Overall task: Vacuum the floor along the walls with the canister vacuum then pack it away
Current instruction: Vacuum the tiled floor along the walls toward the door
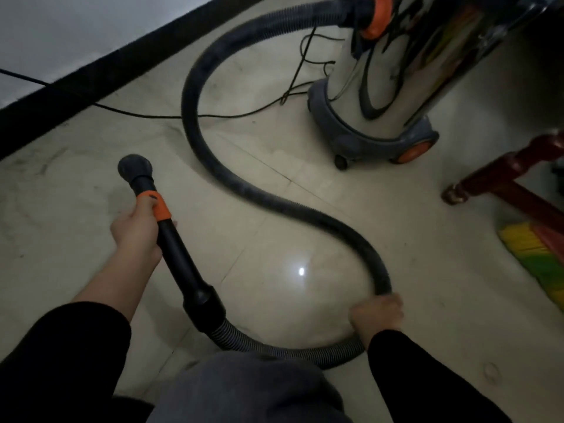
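Observation:
The steel canister vacuum (406,71) stands on a grey wheeled base at the upper right. Its dark ribbed hose (210,166) snakes in an S across the pale tiled floor (76,184). My left hand (137,230) grips the black wand (180,264) at its orange collar, and the round brush nozzle (135,167) points toward the black skirting board (91,74). My right hand (377,314) grips the hose where it bends near my body.
A thin black power cord (146,115) runs from the wall across the floor to the canister. A dark red wooden furniture leg (488,181) and a broom with yellow, green and red bristles (540,264) stand at the right.

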